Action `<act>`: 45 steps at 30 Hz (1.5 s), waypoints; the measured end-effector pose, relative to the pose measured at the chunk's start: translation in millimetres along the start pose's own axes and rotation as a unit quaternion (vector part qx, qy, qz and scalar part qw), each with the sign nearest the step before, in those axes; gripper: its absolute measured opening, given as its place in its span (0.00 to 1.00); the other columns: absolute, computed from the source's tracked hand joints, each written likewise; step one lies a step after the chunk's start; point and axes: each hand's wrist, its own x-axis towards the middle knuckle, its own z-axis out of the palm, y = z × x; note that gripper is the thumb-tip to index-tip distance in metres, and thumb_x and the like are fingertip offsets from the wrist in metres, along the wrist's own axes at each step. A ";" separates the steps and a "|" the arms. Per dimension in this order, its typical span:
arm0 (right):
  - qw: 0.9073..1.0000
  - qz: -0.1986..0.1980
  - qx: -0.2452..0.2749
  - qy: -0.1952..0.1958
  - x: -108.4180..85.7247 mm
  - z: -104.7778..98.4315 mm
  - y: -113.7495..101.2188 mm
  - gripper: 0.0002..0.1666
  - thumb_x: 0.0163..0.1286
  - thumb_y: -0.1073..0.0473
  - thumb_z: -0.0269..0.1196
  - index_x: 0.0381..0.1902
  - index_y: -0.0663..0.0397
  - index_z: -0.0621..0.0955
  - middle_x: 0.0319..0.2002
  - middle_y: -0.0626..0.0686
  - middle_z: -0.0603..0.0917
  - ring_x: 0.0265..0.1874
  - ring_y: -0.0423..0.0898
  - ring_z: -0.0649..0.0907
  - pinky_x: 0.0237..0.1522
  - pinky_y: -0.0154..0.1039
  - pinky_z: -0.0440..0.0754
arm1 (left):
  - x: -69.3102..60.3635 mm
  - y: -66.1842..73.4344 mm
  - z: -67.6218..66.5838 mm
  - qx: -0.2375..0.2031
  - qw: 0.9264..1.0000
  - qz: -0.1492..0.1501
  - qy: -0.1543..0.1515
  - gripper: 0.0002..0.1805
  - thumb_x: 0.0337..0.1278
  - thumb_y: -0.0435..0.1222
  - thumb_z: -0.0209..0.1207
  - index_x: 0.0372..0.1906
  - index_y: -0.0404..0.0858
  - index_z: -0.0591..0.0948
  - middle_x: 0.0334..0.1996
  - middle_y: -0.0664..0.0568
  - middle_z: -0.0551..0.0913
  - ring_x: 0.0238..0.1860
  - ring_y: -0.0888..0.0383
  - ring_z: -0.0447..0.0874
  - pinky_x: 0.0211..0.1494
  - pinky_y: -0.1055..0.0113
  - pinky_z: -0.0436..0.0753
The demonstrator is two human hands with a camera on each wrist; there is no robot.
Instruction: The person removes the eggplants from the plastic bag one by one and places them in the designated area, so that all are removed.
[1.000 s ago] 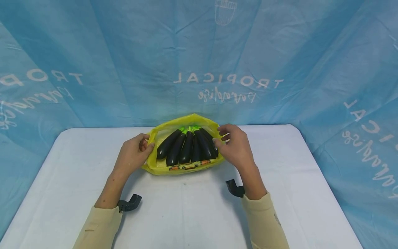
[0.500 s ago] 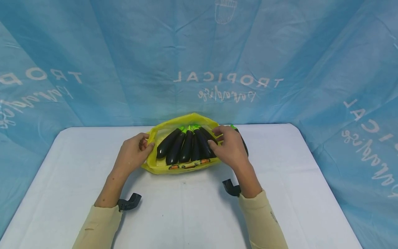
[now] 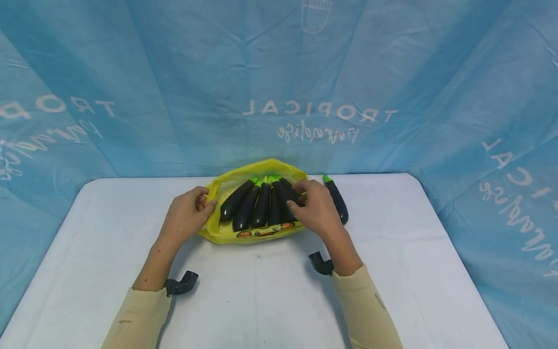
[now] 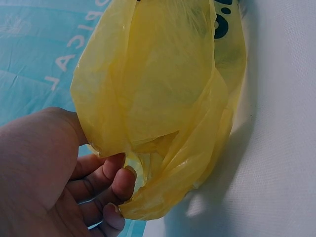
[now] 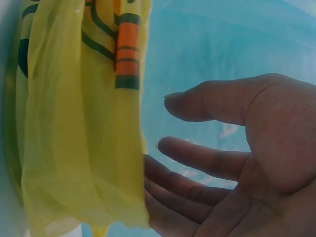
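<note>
A yellow plastic bag (image 3: 208,236) lies on the table with its mouth held wide. Several dark eggplants (image 3: 245,208) with green stems are fanned out inside it. My left hand (image 3: 187,213) holds the bag's left edge, with the thumb over the rim. At the opposite side, my right hand (image 3: 318,206) reaches over the rim, thumb and fingers apart and nothing between them. The right wrist view shows some of those fingertips beside the bag's edge, partly hidden by it. One more eggplant (image 3: 336,201) lies outside the bag, just right of my right hand.
A white cloth covers the table (image 3: 257,300). Behind and beside it hangs a blue printed curtain (image 3: 196,87). Black wrist mounts (image 3: 180,283) stick out from both forearms.
My right hand has shifted left, farther over the bag, uncovering the eggplant that lies outside. My left hand and the bag have hardly moved.
</note>
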 end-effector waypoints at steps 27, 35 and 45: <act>0.994 0.008 -0.107 -0.006 11.2 24.9 4.4 0.31 0.71 0.51 0.72 0.68 0.59 0.81 0.60 0.60 0.81 0.58 0.58 0.82 0.62 0.54 0.80 | 1.7 -0.7 -0.9 -0.003 1.000 0.005 0.003 0.20 0.74 0.41 0.62 0.59 0.31 0.81 0.31 0.47 0.80 0.31 0.50 0.75 0.36 0.58 0.76; 0.993 0.010 -0.115 -0.011 11.2 28.5 7.2 0.33 0.71 0.50 0.72 0.69 0.59 0.80 0.59 0.60 0.81 0.56 0.58 0.83 0.59 0.54 0.81 | 1.3 -1.6 0.3 -0.002 1.000 0.006 0.004 0.20 0.74 0.41 0.62 0.58 0.30 0.81 0.30 0.47 0.80 0.31 0.50 0.75 0.37 0.58 0.76; 0.993 0.038 -0.111 -0.023 10.8 32.9 6.3 0.38 0.67 0.50 0.76 0.69 0.60 0.78 0.63 0.61 0.78 0.61 0.59 0.80 0.64 0.56 0.79 | 0.7 -2.1 1.9 -0.001 1.000 0.009 0.003 0.19 0.74 0.41 0.62 0.57 0.31 0.81 0.30 0.47 0.79 0.31 0.50 0.75 0.36 0.58 0.75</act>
